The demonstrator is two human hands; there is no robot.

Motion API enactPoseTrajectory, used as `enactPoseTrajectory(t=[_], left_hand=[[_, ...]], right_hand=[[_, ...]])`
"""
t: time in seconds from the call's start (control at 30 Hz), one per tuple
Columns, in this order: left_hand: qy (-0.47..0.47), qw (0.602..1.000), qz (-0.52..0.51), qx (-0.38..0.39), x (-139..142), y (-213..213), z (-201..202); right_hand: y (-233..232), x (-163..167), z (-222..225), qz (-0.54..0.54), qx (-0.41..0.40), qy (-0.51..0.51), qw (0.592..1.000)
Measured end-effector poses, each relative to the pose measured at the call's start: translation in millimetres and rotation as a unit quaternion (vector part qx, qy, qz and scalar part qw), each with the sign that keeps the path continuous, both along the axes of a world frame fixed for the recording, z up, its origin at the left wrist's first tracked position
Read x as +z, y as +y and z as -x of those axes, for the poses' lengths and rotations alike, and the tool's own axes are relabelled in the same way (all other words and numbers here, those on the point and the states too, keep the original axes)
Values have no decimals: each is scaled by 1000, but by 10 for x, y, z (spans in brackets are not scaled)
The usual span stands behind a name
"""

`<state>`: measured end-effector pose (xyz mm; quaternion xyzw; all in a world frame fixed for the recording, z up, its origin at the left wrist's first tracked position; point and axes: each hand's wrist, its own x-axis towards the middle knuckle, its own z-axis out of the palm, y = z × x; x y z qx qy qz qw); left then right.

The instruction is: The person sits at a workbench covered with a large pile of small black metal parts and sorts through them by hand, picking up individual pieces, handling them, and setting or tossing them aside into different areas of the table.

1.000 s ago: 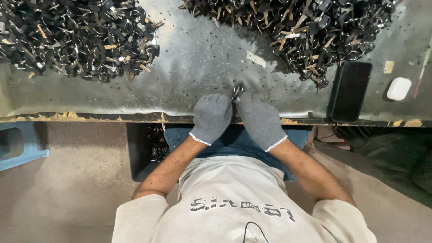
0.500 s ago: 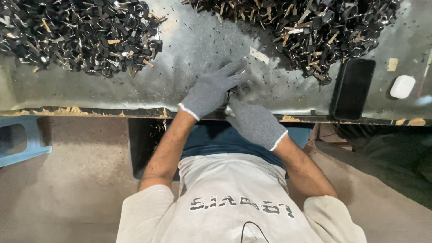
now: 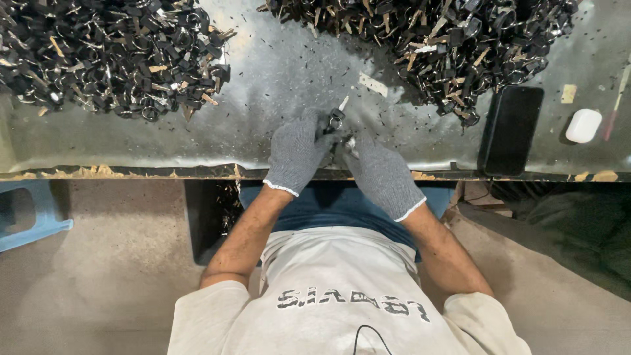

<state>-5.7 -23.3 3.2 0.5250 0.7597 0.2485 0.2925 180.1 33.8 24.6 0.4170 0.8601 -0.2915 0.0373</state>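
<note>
We pinch a small black-and-metal part (image 3: 336,121) between the gloved fingertips of both hands, near the table's near edge. Our left hand (image 3: 297,152) curls narrowly round its left side; our right hand (image 3: 381,172) closes on it from the right, fingers bunched. The part sits just above the scratched metal table (image 3: 276,79). Far left lies one heap (image 3: 112,56) of similar dark parts, far right another heap (image 3: 427,36). Right of our hands lie a black phone (image 3: 511,128) and, beyond it, a small white case (image 3: 583,125). A blue stool (image 3: 29,213) stands at the near left.
</note>
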Motion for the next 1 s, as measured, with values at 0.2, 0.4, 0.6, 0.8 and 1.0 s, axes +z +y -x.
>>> enactPoseTrajectory(t=[0.2,0.4,0.6,0.8,1.0], left_hand=[[73,984,-157,-31,96,-70,32],[78,987,-102,-101,-109,-45,130],[111,970,-180,-123,-145,-138,95],[42,988,-110,-99,-32,-39,152],[39,989,-91,-111,9,25,128]], right_hand=[[186,57,169,0,68,50,996],[-14,-9,304,-126,49,-40,990],[0,-11,310,-170,86,-36,981],[146,60,207,-277,109,-64,953],[174,8,180,-307,156,-25,938]])
